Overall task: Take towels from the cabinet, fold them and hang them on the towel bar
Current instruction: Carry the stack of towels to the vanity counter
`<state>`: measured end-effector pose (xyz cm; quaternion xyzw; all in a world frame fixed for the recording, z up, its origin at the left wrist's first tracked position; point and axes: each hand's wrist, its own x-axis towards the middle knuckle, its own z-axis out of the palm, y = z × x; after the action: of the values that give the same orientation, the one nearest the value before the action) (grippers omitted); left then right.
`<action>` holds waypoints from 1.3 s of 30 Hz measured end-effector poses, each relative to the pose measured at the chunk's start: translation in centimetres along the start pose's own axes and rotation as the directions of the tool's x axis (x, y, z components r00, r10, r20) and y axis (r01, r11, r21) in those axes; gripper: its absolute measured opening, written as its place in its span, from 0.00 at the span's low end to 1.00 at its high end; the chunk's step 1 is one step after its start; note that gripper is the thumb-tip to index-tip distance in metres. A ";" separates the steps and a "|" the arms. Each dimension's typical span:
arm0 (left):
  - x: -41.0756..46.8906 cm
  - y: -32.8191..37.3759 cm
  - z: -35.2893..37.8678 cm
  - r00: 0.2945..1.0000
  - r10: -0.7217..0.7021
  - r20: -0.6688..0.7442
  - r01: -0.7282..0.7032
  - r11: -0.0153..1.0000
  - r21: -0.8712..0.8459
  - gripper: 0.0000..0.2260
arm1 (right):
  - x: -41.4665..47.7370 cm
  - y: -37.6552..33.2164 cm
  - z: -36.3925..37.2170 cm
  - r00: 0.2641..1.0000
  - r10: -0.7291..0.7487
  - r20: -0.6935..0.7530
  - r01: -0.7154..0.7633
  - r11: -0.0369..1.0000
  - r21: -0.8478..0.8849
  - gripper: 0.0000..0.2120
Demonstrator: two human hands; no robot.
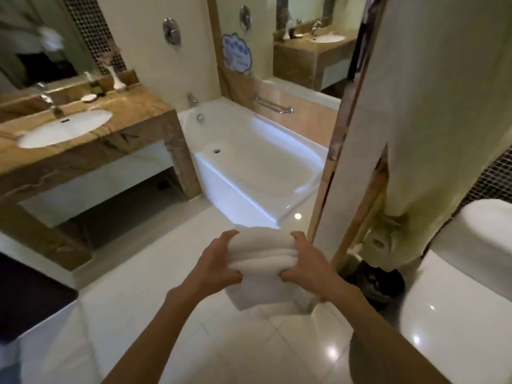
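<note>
Head view: a folded white towel (pixel 264 259) hangs in the air above the floor tiles. Its bunched top edge runs crosswise between the left hand (pixel 219 263) and the right hand (pixel 306 263), and each pinches one end. A chrome bar (pixel 273 104), probably the towel bar, lies straight ahead, about equally near to both hands. The bathtub (pixel 219 187) stands between, and a partition wall (pixel 349 162) crowds the right.

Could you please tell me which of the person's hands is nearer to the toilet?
Right. The right hand grips the towel on the side toward the toilet; the left hand grips its far side.
</note>
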<state>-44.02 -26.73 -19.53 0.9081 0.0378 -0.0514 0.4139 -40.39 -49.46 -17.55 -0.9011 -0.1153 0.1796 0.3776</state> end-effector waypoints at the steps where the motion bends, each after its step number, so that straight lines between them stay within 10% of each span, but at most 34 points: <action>1: 0.2 -0.5 -0.7 1.000 -0.011 -0.025 0.011 1.000 -0.003 0.39 | 1.1 -0.7 0.4 1.000 -0.013 0.018 0.014 1.000 -0.017 0.39; 39: 5.7 -9.5 -18.4 0.740 -0.404 -0.538 0.416 0.903 -0.105 0.35 | 27.0 -20.1 9.6 0.751 -0.459 0.475 0.507 0.861 0.031 0.40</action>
<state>-38.24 -6.43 -15.35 0.8579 0.3524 0.1202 0.3540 -21.20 -20.22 -15.64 -0.7878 -0.4403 0.2810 0.3264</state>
